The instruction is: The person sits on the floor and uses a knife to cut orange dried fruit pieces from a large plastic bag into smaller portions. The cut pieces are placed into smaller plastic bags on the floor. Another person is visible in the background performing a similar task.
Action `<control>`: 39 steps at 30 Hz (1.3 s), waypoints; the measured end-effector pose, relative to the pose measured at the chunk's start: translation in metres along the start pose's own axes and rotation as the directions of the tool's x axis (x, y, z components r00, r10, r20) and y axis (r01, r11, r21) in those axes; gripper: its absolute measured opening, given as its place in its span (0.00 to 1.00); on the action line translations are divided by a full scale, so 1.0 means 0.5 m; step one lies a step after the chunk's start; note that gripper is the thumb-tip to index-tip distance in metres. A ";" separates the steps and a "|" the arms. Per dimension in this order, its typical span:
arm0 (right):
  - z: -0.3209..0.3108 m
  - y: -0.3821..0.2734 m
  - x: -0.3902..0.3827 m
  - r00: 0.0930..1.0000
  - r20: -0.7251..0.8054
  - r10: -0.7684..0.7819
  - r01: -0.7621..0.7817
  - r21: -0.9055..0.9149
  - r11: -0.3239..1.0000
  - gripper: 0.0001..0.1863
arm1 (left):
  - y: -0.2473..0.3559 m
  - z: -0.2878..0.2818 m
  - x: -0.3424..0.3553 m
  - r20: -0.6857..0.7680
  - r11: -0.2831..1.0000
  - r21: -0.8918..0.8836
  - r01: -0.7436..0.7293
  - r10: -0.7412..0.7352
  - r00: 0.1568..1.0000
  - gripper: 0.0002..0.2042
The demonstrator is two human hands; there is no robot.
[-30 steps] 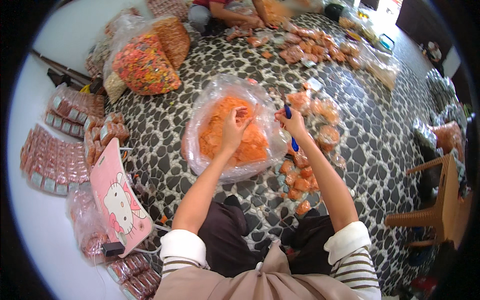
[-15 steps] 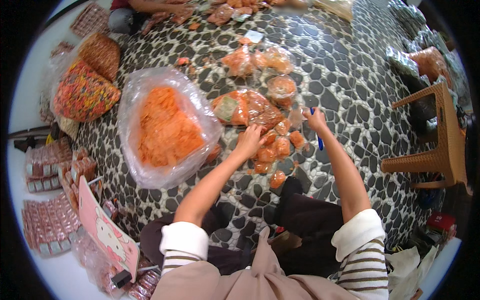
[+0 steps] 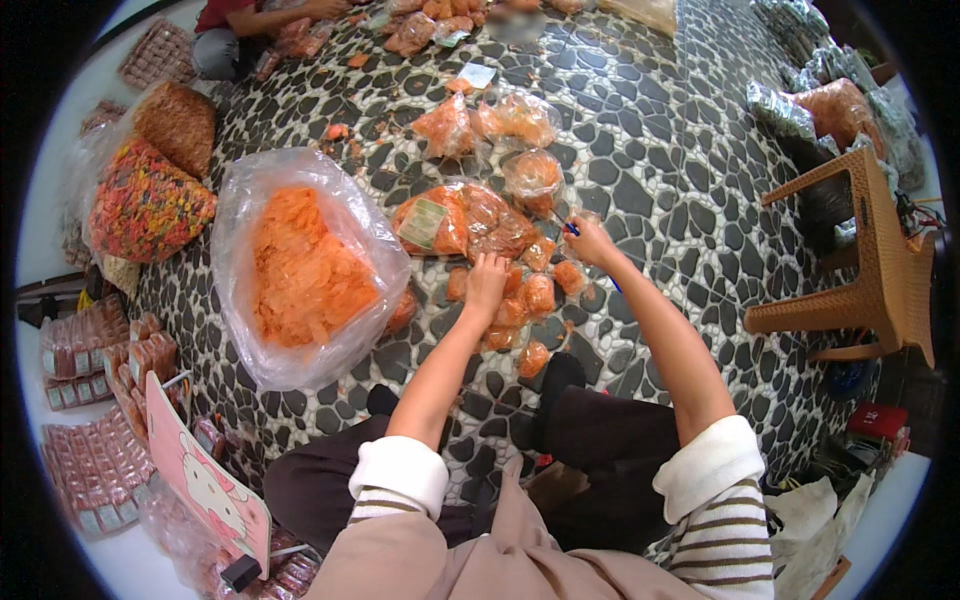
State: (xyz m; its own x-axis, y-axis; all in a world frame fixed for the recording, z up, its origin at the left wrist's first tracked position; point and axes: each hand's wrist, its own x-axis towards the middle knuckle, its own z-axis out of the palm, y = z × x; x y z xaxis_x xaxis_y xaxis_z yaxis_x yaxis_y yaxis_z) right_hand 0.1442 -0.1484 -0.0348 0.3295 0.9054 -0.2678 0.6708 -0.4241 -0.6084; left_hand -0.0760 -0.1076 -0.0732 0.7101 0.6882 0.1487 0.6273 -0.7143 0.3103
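My right hand is closed around a slim blue tool with a dark, pointed end toward the upper left. Its exact kind is unclear. The tip is just below a round clear bag of orange pieces. My left hand reaches forward with fingers stretched out, fingertips at the near edge of a larger labelled plastic bag of orange food. Beside those fingers, several small orange packets lie in a cluster on the floor. More clear bags of orange pieces lie farther off.
A big open plastic sack of orange chips stands left of my hands. Sacks of colourful snacks, stacked packets and a pink low table line the left. A brown plastic chair is at right. Another person's arm shows at top left.
My right hand has moved left toward the bags, and the blue tool has swung from nearly upright to a slant. My left hand has shifted slightly along the bag's edge. The whole view has shifted.
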 end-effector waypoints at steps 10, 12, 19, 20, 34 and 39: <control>-0.104 -0.284 -0.126 0.962 0.010 -0.272 0.255 0.324 0.911 0.23 | -0.016 -0.341 0.020 0.083 0.373 -0.914 0.159 -0.213 0.974 0.09; -0.107 -0.369 -0.138 0.938 0.001 -0.348 0.309 0.455 0.835 0.22 | -0.013 -0.417 -0.007 0.033 0.142 -0.986 0.086 -0.340 0.940 0.11; -0.058 -0.633 -0.231 0.734 -0.316 -0.601 0.661 0.127 0.740 0.13 | -0.092 -0.611 -0.117 -0.178 0.213 -0.976 -0.047 -0.652 0.737 0.11; -0.054 -0.650 -0.244 0.649 -0.316 -0.692 0.741 0.057 0.669 0.12 | -0.113 -0.625 -0.130 -0.252 0.297 -0.953 -0.065 -0.652 0.715 0.10; 0.070 -0.747 -0.242 0.697 -0.046 -0.715 0.693 -0.213 0.689 0.13 | -0.232 -0.656 -0.225 -0.560 0.713 -0.692 0.116 -0.631 0.538 0.07; 0.105 -0.692 -0.215 0.790 0.165 -0.591 0.613 -0.258 0.747 0.13 | -0.258 -0.669 -0.244 -0.566 0.678 -0.721 0.139 -0.694 0.446 0.08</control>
State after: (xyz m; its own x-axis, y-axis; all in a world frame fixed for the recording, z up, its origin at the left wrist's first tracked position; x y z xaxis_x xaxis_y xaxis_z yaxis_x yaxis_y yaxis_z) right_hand -0.1581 -0.0978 0.1650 -0.2462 0.9689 0.0245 0.8743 0.2329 -0.4259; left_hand -0.3506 -0.0569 0.1829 -0.2996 0.8740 0.3825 0.2938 -0.2969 0.9086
